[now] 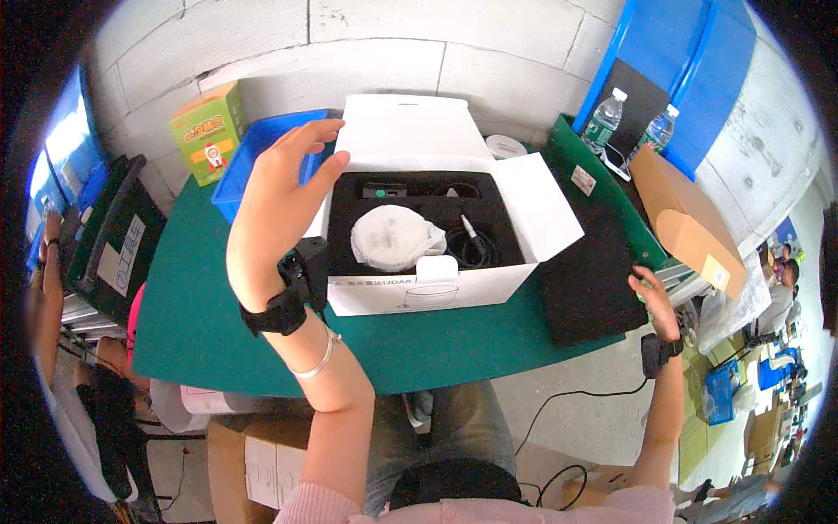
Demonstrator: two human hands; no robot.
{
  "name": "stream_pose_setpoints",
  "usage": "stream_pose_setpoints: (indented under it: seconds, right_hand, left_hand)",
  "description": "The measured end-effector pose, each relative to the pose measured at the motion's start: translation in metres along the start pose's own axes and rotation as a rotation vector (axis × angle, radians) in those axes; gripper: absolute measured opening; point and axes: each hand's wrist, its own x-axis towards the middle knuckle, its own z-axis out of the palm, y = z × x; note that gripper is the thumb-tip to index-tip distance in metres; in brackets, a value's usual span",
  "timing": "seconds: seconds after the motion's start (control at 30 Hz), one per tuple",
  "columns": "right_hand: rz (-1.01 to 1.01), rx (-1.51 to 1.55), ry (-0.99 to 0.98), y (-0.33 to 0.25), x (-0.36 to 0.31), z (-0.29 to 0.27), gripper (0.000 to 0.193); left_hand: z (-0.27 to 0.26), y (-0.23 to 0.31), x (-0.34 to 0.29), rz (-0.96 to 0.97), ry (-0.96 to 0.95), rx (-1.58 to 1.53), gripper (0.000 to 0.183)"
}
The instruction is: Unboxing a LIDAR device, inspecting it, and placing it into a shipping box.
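Note:
An open white cardboard box stands on the green table, its lid folded back. Black foam lines it. In the cutouts sit a white rounded object in a wrapper, a coiled black cable and a small dark item. My left hand is raised at the box's left side, thumb and fingers apart, holding nothing; its fingertips are close to the lid. At the table's right edge, my right hand has its fingers closed on the edge of a flat black foam sheet.
Behind my left hand are a blue tray and a green carton. Right of the box stand a green partition, water bottles and a brown cardboard piece. A black crate and another person's arm are at left.

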Motion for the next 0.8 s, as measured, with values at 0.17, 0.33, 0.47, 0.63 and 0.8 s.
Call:
stream_pose_setpoints:
  seconds: [0.17, 0.33, 0.47, 0.63, 0.8]
  right_hand:
    - [-0.158, -0.315, -0.033, 0.022, 0.007, 0.005, 0.042]
    - [-0.231, -0.762, 0.295, -0.037, -0.002, -0.002, 0.025]
    - [-0.48, -0.711, 0.48, -0.132, -0.012, -0.005, 0.018]
    - [-0.711, -0.283, 0.359, -0.242, -0.006, 0.03, 0.016]
    - [-0.913, -0.247, 0.026, -0.317, 0.034, 0.109, 0.02]
  left_hand:
    - [0.002, -0.006, 0.0, 0.027, 0.042, -0.032, 0.035]
    - [0.004, -0.003, -0.001, 0.054, 0.061, -0.015, 0.034]
    - [0.006, -0.003, -0.001, 0.091, 0.045, 0.099, 0.037]
    - [0.013, -0.005, 0.002, 0.053, 0.008, 0.08, 0.035]
    - [0.013, -0.004, -0.001, 0.057, 0.011, 0.104, 0.034]
